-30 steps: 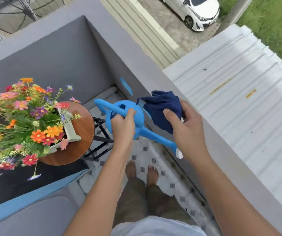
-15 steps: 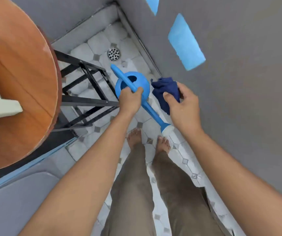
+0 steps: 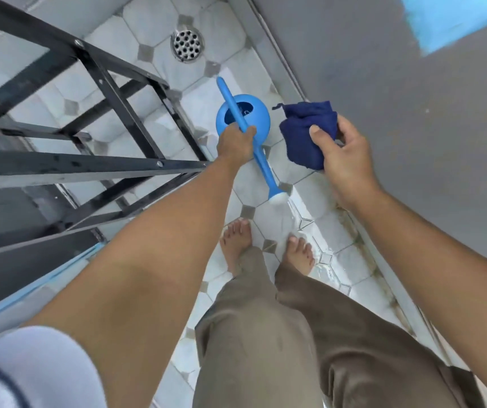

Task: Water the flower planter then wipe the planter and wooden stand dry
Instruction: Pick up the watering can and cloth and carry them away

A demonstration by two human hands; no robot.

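I look straight down at the tiled floor. My left hand (image 3: 235,141) grips the handle of a blue watering can (image 3: 258,117), held low near the floor with its white-tipped spout (image 3: 277,198) pointing back toward my feet. Water trickles from the spout onto the tiles. To the right of the can, my right hand (image 3: 344,156) holds a bunched dark blue cloth (image 3: 304,134). The black metal frame of the stand (image 3: 112,119) fills the left side. The planter and the wooden top are out of view.
A round floor drain (image 3: 187,45) sits at the far end of the tiles. A grey wall (image 3: 413,142) runs along the right. My bare feet (image 3: 236,245) stand just behind the spout, beside a wet patch (image 3: 321,260) on the tiles.
The view has tilted from the flowers and balcony ledge down to the floor. The watering can has gone lower, toward the tiles. Both hands keep their holds.
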